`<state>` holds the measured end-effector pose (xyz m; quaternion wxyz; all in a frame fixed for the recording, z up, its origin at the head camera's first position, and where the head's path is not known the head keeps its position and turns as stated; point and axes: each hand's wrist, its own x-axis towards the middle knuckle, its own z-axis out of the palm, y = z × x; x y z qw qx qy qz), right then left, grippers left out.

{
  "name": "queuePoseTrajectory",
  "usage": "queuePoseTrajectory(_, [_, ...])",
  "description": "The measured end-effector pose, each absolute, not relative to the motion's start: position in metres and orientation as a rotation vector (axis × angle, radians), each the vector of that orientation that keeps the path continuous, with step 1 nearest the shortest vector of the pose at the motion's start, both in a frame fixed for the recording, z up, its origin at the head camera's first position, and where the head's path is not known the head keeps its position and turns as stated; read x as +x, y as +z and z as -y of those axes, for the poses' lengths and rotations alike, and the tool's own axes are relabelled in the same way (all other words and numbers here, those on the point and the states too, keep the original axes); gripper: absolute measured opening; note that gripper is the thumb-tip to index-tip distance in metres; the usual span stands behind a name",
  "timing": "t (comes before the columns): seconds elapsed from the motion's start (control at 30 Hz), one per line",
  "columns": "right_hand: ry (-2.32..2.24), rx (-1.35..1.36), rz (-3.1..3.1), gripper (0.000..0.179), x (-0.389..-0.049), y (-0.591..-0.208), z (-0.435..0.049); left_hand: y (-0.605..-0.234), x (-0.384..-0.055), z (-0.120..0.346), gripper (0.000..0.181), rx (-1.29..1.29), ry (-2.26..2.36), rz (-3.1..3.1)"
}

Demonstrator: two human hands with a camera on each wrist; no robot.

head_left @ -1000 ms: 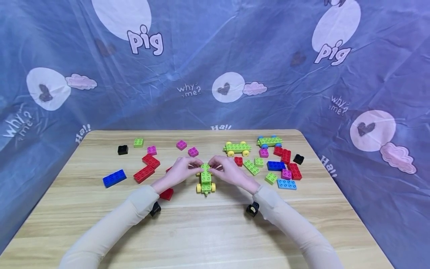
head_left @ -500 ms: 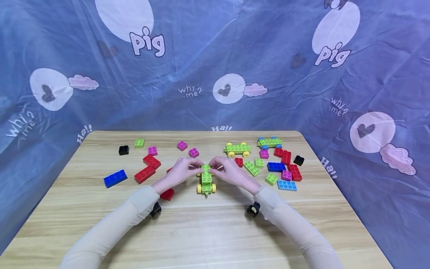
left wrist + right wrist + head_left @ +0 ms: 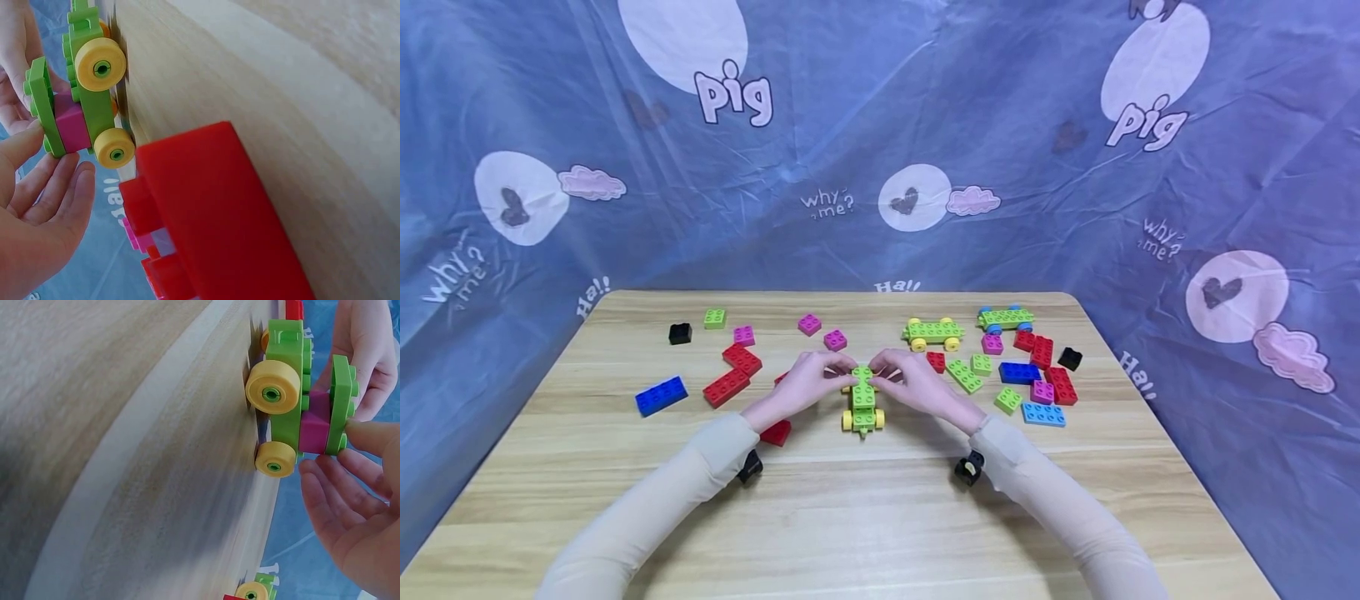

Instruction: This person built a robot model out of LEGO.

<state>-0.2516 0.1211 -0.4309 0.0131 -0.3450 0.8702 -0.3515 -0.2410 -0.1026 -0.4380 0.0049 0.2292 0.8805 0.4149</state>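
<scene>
A toy car base [image 3: 863, 419] in lime green with yellow wheels stands on the wooden table, near the middle of the head view. A magenta building brick [image 3: 72, 122] sits on the base, and a lime green studded plate [image 3: 340, 403] lies over that brick, overhanging towards the front of the car. My left hand [image 3: 808, 381] pinches the plate's far end from the left, thumb on top and fingers below. From the other side my right hand [image 3: 913, 382] pinches the same end, its thumb [image 3: 369, 436] at the studs. The magenta brick is hidden in the head view.
Two more wheeled bases stand at the back right, one with yellow wheels [image 3: 932, 332] and one with blue wheels [image 3: 1006, 318]. Loose bricks lie on both sides, among them a blue brick [image 3: 661, 396] and a light blue brick [image 3: 1043, 414]. A red brick [image 3: 777, 432] lies by my left wrist.
Both hands keep their pinch on the plate and barely move. The whole head view shifts slightly, with everything sliding a little to the right in it.
</scene>
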Motion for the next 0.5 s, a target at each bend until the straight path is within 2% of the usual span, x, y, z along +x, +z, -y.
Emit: queuePoseTrajectory(0.5, [-1.08, -1.06, -2.734, 0.024, -0.254, -0.429, -0.137, -0.438, -0.241, 0.102, 0.03, 0.7, 1.306, -2.745])
